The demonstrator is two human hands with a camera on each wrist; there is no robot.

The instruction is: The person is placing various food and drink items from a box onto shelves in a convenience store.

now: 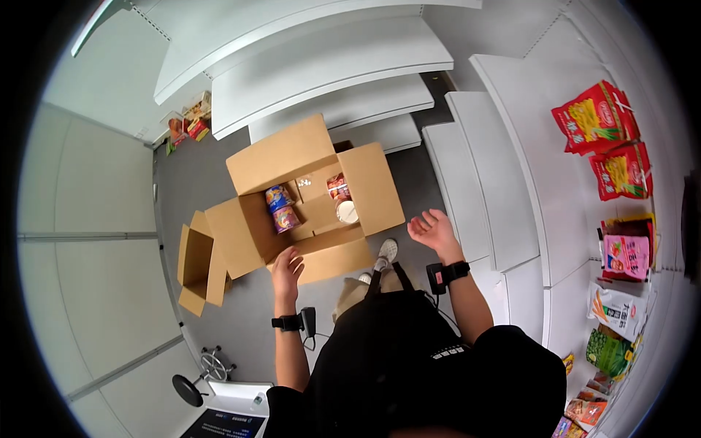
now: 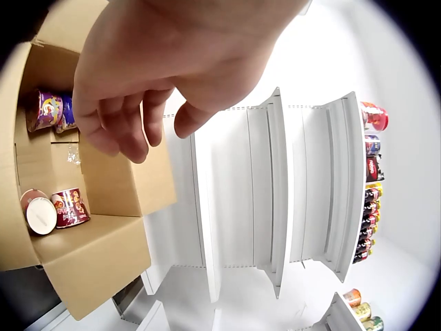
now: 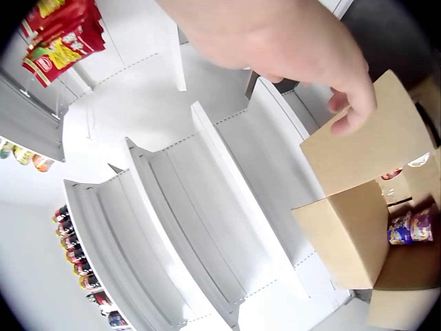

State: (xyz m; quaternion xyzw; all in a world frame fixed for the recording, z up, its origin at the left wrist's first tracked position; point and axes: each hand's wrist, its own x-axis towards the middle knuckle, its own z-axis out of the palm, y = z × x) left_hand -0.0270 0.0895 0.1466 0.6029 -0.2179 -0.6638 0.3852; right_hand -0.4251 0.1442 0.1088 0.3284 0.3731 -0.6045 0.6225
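A large cardboard box [image 1: 244,233] stands on the floor in front of the person with its flaps spread. Inside, against one side, are a blue instant noodle cup [image 1: 277,197] and a purple one [image 1: 285,219]. Across from them lie a red cup [image 1: 337,187] and one showing its white lid [image 1: 347,212]. The left hand [image 1: 288,270] hovers by the box's near left corner, fingers loosely bent and holding nothing. Off the right flap is the empty right hand [image 1: 434,231], its fingers relaxed. Each wrist view shows that hand in the air near the box.
White shelves [image 1: 328,55] rise behind the box and more [image 1: 504,168] stand at the right. Red snack bags [image 1: 599,117] hang on the right wall. A smaller open carton [image 1: 197,266] sits at the left, with a stool [image 1: 188,390] nearer. Bottles [image 2: 369,221] line a far shelf.
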